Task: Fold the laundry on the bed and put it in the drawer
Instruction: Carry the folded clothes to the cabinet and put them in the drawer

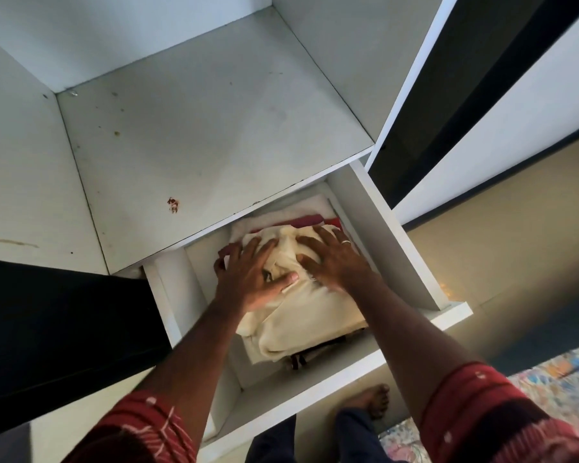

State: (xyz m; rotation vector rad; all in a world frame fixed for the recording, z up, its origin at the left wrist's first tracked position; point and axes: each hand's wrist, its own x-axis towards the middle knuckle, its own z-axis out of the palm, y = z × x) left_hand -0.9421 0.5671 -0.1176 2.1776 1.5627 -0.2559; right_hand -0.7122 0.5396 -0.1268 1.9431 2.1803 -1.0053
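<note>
Both palms down on the folded cream cloth garment (291, 315), already inside the pulled-out white wooden drawer (378, 208). Left hand (251, 279) and right hand (331, 262) flat, fingers spread and straight, pressing, gripping nothing. Best to push evenly, keeping edges square over the red folded cloth (306, 220) beneath. Stained white shelf (198, 128) overhanging the drawer's back; dark door panel (64, 329) crowding the left.

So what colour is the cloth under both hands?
Cream cloth, seen from the head view.
</note>
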